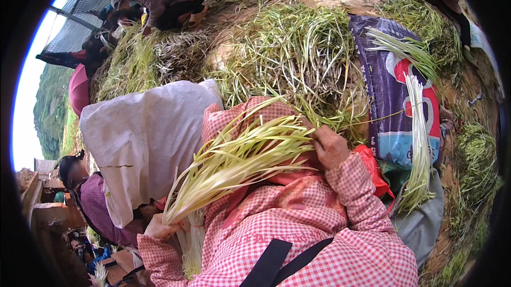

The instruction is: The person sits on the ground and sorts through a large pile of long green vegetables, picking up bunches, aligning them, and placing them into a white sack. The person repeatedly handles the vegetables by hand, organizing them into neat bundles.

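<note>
A loose bunch of pale yellow-green chives slants across my lap. My left hand is closed around its whitish end at lower left. At the leafy end, my right hand has its fingers curled on the leaf tips; exactly how many leaves it grips is hidden. Below the bunch, near my left wrist, more tied white-stemmed chives hang beside my checked clothing. To the right, a neat bundle of white stems and a greener bundle lie on a purple printed sack.
A large heap of uncleaned chives spreads ahead on the ground. A white woven sack bulges at left, beside a person in a purple checked top. Another person bends over a heap further off. A red plastic bag sits by my right elbow.
</note>
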Demonstrator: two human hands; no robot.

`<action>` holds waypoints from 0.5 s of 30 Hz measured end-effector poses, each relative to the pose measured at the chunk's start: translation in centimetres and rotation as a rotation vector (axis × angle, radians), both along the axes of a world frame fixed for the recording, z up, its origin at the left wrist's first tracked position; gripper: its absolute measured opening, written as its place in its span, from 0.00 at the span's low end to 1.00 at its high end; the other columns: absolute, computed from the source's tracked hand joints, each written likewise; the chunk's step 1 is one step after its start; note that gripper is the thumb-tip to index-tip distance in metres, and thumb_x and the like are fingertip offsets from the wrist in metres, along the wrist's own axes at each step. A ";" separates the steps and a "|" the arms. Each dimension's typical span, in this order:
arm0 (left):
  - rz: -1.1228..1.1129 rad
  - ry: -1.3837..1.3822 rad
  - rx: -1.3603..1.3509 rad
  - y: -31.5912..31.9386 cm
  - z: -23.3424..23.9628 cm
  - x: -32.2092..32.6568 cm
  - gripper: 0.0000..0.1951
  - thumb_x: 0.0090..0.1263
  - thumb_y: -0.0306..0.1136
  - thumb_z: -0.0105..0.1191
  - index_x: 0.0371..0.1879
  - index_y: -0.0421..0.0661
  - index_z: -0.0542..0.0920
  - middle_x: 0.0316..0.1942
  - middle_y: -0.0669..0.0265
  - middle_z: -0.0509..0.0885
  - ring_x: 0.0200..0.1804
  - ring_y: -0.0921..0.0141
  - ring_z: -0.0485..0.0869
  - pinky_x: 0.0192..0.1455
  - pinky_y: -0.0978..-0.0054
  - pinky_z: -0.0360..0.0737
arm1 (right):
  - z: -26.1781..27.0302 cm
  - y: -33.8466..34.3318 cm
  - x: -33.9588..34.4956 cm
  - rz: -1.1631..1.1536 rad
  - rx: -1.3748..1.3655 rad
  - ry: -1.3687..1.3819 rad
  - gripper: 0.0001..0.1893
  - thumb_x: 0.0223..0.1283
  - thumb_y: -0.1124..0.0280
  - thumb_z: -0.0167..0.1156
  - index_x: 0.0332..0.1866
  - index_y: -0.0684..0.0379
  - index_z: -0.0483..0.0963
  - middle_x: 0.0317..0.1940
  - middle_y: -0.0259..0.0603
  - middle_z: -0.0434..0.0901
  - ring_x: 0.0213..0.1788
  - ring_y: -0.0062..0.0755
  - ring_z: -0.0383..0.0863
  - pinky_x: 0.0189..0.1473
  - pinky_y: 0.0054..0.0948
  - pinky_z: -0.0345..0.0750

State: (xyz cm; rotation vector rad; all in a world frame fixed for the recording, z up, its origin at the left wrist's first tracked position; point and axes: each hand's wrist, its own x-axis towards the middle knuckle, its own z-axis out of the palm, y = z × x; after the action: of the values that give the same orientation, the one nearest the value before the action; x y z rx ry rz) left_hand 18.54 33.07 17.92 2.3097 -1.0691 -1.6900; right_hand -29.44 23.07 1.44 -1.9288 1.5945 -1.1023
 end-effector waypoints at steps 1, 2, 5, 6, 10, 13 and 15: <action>-0.001 0.023 -0.022 0.1 -0.1 0.1 0.11 0.51 0.22 0.62 0.34 0.42 0.84 0.20 0.73 0.79 0.17 0.82 0.69 0.18 0.85 0.63 | -0.6 -0.4 -0.2 -0.047 -0.009 -0.034 0.05 0.55 0.72 0.57 0.32 0.61 0.71 0.29 0.45 0.74 0.30 0.46 0.77 0.33 0.36 0.75; -0.004 0.019 -0.006 0.0 0.0 -0.2 0.11 0.50 0.22 0.63 0.34 0.42 0.84 0.20 0.73 0.79 0.17 0.82 0.69 0.19 0.85 0.63 | -1.5 -0.7 -0.6 -0.070 0.006 -0.147 0.05 0.55 0.72 0.56 0.32 0.62 0.70 0.29 0.46 0.74 0.31 0.48 0.77 0.33 0.37 0.74; 0.014 0.018 0.026 0.0 0.2 -0.1 0.11 0.49 0.22 0.64 0.34 0.42 0.84 0.21 0.73 0.79 0.18 0.82 0.70 0.19 0.85 0.64 | -5.3 -1.4 -1.5 -0.319 0.032 -0.270 0.05 0.57 0.72 0.55 0.31 0.62 0.71 0.26 0.46 0.76 0.27 0.41 0.76 0.31 0.33 0.73; 0.038 0.029 0.023 0.4 0.1 0.5 0.12 0.49 0.22 0.65 0.34 0.42 0.84 0.21 0.73 0.79 0.19 0.82 0.70 0.20 0.85 0.64 | -6.7 -1.4 -2.2 -0.371 0.137 -0.340 0.06 0.57 0.71 0.56 0.31 0.62 0.71 0.24 0.43 0.76 0.25 0.36 0.76 0.30 0.32 0.73; 0.071 0.166 -0.017 0.3 0.1 0.8 0.13 0.48 0.22 0.67 0.34 0.41 0.84 0.25 0.70 0.82 0.21 0.82 0.73 0.22 0.85 0.67 | -6.5 0.0 -4.8 -0.343 0.412 -0.616 0.10 0.57 0.67 0.62 0.29 0.62 0.74 0.18 0.30 0.73 0.16 0.15 0.65 0.19 0.21 0.65; 0.064 0.177 -0.037 0.1 -0.2 0.8 0.14 0.47 0.22 0.67 0.35 0.40 0.84 0.28 0.67 0.84 0.22 0.81 0.74 0.23 0.84 0.69 | -5.4 0.3 -4.8 -0.269 0.369 -0.545 0.08 0.54 0.70 0.64 0.30 0.62 0.74 0.21 0.31 0.75 0.21 0.17 0.71 0.24 0.20 0.70; 0.056 0.174 -0.027 -0.3 0.3 0.3 0.14 0.47 0.22 0.67 0.36 0.40 0.84 0.28 0.67 0.84 0.23 0.81 0.75 0.24 0.84 0.70 | -3.3 0.2 -3.0 -0.217 0.154 -0.549 0.06 0.53 0.73 0.64 0.30 0.62 0.74 0.24 0.33 0.76 0.24 0.21 0.74 0.29 0.21 0.73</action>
State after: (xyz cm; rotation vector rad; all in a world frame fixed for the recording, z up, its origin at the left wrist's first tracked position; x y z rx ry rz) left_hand 18.81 32.79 18.27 2.1093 -0.9786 -1.8048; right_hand -32.42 23.27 -1.83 -1.2278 1.5327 -1.3979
